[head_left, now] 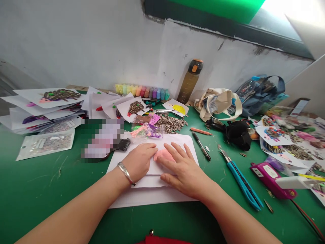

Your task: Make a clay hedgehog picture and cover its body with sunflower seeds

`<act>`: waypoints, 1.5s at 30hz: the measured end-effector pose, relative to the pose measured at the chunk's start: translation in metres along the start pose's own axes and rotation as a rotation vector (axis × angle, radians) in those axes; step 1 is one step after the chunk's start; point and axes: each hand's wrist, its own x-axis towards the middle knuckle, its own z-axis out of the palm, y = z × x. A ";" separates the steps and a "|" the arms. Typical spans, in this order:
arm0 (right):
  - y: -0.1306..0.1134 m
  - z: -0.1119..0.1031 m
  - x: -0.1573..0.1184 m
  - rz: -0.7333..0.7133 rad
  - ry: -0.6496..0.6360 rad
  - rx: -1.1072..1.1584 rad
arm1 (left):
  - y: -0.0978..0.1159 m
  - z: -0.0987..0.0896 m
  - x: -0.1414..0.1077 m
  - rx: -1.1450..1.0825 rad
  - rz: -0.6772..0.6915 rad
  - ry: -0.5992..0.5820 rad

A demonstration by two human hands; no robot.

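Note:
A flattened piece of pink clay (pixel 164 155) lies on white paper (pixel 157 198) in front of me; more than one sheet is stacked there. My right hand (pixel 181 167) is spread, its fingers over the right part of the clay. My left hand (pixel 141 161), with a silver bracelet (pixel 125 173) at the wrist, rests on the paper at the clay's left edge. Its fingers are bent and pressed together, and whatever they may hold is hidden. Just beyond the paper are a heap of sunflower seeds (pixel 172 123) and bags of coloured clay (pixel 146 130).
Right of the paper lie a black pen (pixel 201 145), an orange crayon-like stick (pixel 201 131), a blue utility knife (pixel 241 179) with its blade showing, and a magenta glue-gun-like device (pixel 273 179). Hedgehog pictures (pixel 50 96) are stacked left. A bottle (pixel 190 81) stands by the wall.

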 end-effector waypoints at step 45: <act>0.014 -0.001 0.007 0.051 -0.061 -0.008 | 0.003 0.000 0.001 0.001 0.011 -0.011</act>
